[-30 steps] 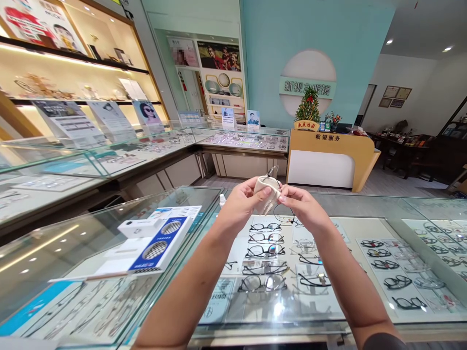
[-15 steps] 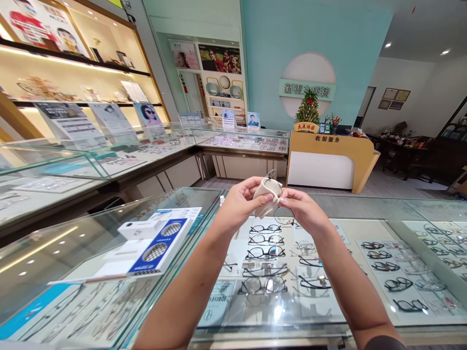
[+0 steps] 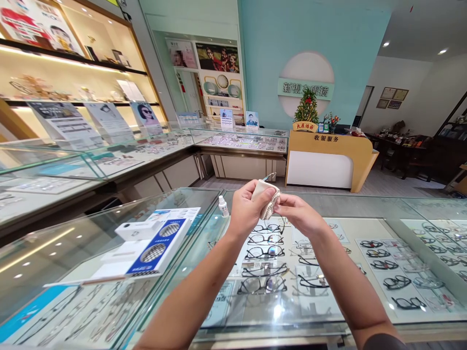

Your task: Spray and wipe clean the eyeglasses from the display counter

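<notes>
My left hand [image 3: 248, 206] is closed round a cream cleaning cloth [image 3: 268, 197] that is folded over one lens of a thin-framed pair of glasses [image 3: 280, 223]. My right hand [image 3: 297, 214] pinches the glasses just right of the cloth, with the dark wire frame hanging below the fingers. A metal tip of the frame [image 3: 270, 176] pokes out above the cloth. Both hands are raised above a glass display counter [image 3: 204, 204] full of spectacle frames.
A small white dropper bottle [image 3: 223, 206] stands on the counter left of my hands. A blue-and-white box [image 3: 158, 245] and a white box [image 3: 136, 229] lie further left. More glass cases line the left wall. A wooden cashier desk [image 3: 330, 155] with a small decorated tree [image 3: 307, 107] stands behind.
Both hands have dropped slightly and shifted right. The cloth is bunched tighter in my left hand, covering more of the lens. The dropper bottle now shows beside my left wrist.
</notes>
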`<move>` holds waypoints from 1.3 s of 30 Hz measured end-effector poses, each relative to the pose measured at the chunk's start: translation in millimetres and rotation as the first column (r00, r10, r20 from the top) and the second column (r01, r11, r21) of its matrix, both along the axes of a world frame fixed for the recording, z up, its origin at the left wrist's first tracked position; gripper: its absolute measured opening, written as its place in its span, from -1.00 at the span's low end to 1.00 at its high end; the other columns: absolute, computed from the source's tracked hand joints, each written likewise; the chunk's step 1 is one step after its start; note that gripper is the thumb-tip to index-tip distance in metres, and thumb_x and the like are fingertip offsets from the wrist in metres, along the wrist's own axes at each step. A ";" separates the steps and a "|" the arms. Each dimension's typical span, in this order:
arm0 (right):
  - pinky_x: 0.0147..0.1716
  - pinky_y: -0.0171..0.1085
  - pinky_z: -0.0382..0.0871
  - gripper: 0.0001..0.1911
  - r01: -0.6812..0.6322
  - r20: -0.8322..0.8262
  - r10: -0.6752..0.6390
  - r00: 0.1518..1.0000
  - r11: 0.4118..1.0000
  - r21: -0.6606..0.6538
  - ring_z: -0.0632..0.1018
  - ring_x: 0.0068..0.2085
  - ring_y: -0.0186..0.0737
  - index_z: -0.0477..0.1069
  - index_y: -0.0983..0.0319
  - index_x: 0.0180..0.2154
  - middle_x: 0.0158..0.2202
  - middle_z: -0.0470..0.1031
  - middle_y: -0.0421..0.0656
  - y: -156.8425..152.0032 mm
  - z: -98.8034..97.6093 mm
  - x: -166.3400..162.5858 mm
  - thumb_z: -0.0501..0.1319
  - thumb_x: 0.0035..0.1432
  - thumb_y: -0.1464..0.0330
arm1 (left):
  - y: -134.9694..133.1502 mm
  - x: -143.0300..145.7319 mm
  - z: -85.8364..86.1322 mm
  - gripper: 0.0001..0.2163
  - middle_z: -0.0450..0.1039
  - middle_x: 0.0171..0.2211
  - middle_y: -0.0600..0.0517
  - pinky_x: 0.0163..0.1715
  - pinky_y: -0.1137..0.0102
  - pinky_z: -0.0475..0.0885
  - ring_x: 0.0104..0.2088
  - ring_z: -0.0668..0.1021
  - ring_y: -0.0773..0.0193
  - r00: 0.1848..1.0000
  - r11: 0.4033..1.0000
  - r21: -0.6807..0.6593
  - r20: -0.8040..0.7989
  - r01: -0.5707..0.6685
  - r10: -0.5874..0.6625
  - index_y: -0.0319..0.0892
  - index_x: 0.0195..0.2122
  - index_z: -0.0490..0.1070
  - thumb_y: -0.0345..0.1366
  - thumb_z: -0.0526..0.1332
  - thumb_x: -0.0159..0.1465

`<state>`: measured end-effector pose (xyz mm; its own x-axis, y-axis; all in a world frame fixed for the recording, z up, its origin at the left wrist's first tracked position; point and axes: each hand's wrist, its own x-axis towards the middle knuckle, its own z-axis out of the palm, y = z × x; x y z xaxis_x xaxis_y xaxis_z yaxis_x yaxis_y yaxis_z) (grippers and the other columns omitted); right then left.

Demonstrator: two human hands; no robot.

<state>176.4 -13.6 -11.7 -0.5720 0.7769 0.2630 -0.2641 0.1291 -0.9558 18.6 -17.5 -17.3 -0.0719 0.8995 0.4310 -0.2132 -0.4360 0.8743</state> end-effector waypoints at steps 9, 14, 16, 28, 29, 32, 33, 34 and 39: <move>-0.12 -0.21 0.23 -0.56 0.125 -0.018 -0.124 0.992 0.992 0.036 0.36 -0.26 -0.24 0.44 0.17 -0.48 -0.35 0.37 -0.25 1.4 6.0 6.1 0.56 -0.02 0.04 | 10.2 -21.3 1.8 -0.50 0.59 -0.42 0.00 -0.38 0.42 0.44 -0.44 0.52 0.32 0.974 0.974 -0.049 -0.048 0.221 -0.223 -0.21 -0.31 0.61 0.20 0.51 0.15; -0.09 -0.18 0.24 -0.59 0.136 0.003 -0.136 0.991 0.990 0.041 0.36 -0.23 -0.21 0.45 0.16 -0.49 -0.32 0.36 -0.23 0.0 8.4 8.4 0.54 0.00 0.06 | 10.0 -28.3 4.8 -0.56 0.64 -0.38 -0.04 -0.40 0.43 0.43 -0.41 0.56 0.28 0.982 0.982 -0.056 -0.047 0.178 -0.181 -0.22 -0.29 0.64 0.09 0.57 0.11; -0.08 -0.17 0.24 -0.60 0.136 0.003 -0.137 0.991 0.990 0.046 0.36 -0.23 -0.21 0.44 0.16 -0.49 -0.32 0.35 -0.23 -0.6 8.3 8.0 0.54 0.01 0.07 | 9.4 -28.9 6.1 -0.55 0.64 -0.39 -0.02 -0.43 0.44 0.43 -0.43 0.57 0.28 0.978 0.978 -0.068 -0.059 0.196 -0.200 -0.22 -0.26 0.64 0.03 0.62 0.04; -0.14 -0.21 0.19 -0.52 0.102 -0.026 -0.103 0.994 0.994 -0.024 0.35 -0.28 -0.24 0.39 0.16 -0.51 -0.40 0.37 -0.26 -1.0 6.3 4.3 0.58 -0.08 0.04 | 5.3 -29.0 12.8 -0.57 0.64 -0.39 0.00 -0.45 0.47 0.44 -0.46 0.56 0.32 0.952 0.963 -0.059 -0.146 0.263 -0.269 -0.20 -0.26 0.62 -0.04 0.64 0.00; -0.14 -0.21 0.19 -0.52 0.102 -0.021 -0.103 0.994 0.995 -0.021 0.35 -0.27 -0.24 0.38 0.17 -0.51 -0.40 0.37 -0.26 -0.5 6.0 4.4 0.58 -0.07 0.04 | 4.9 -30.0 13.8 -0.58 0.63 -0.40 0.01 -0.46 0.48 0.44 -0.47 0.55 0.33 0.951 0.963 -0.057 -0.155 0.262 -0.268 -0.20 -0.27 0.63 -0.03 0.64 0.01; -0.13 -0.20 0.18 -0.55 0.117 0.008 -0.117 0.993 0.993 -0.002 0.34 -0.27 -0.23 0.39 0.17 -0.52 -0.39 0.36 -0.26 1.0 5.8 5.1 0.55 -0.03 0.06 | 4.6 -34.4 16.3 -0.59 0.60 -0.45 0.02 -0.51 0.47 0.40 -0.52 0.50 0.35 0.944 0.963 -0.055 -0.186 0.265 -0.271 -0.21 -0.30 0.64 0.02 0.62 0.05; -0.13 -0.19 0.18 -0.57 0.125 0.019 -0.125 0.992 0.992 0.006 0.34 -0.27 -0.23 0.40 0.17 -0.51 -0.39 0.36 -0.25 1.3 6.0 5.4 0.54 -0.01 0.07 | 4.7 -35.9 16.8 -0.58 0.59 -0.46 0.01 -0.53 0.47 0.38 -0.53 0.49 0.35 0.942 0.962 -0.054 -0.196 0.267 -0.272 -0.21 -0.29 0.64 0.04 0.60 0.07; -0.13 -0.19 0.18 -0.58 0.132 0.027 -0.133 0.991 0.991 0.011 0.34 -0.27 -0.23 0.41 0.17 -0.51 -0.38 0.35 -0.25 1.4 6.3 5.6 0.53 0.01 0.08 | 4.9 -37.2 17.0 -0.58 0.59 -0.46 0.01 -0.54 0.47 0.37 -0.53 0.49 0.35 0.941 0.962 -0.050 -0.203 0.268 -0.272 -0.21 -0.29 0.64 0.06 0.59 0.09; -0.15 -0.21 0.18 -0.62 0.159 0.003 -0.159 0.987 0.987 0.004 0.34 -0.27 -0.23 0.43 0.16 -0.52 -0.41 0.36 -0.26 -0.1 8.5 6.4 0.53 -0.02 0.11 | 6.5 -36.5 15.1 -0.56 0.61 -0.43 0.00 -0.50 0.47 0.41 -0.51 0.51 0.34 0.942 0.963 -0.027 -0.199 0.269 -0.269 -0.23 -0.23 0.62 0.05 0.58 0.11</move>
<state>182.9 -13.7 -3.2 -0.4420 0.8572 0.2641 -0.2365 0.1727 -0.9562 -17.9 -11.0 -2.1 0.2604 0.8732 0.4119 -0.1440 -0.3868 0.9109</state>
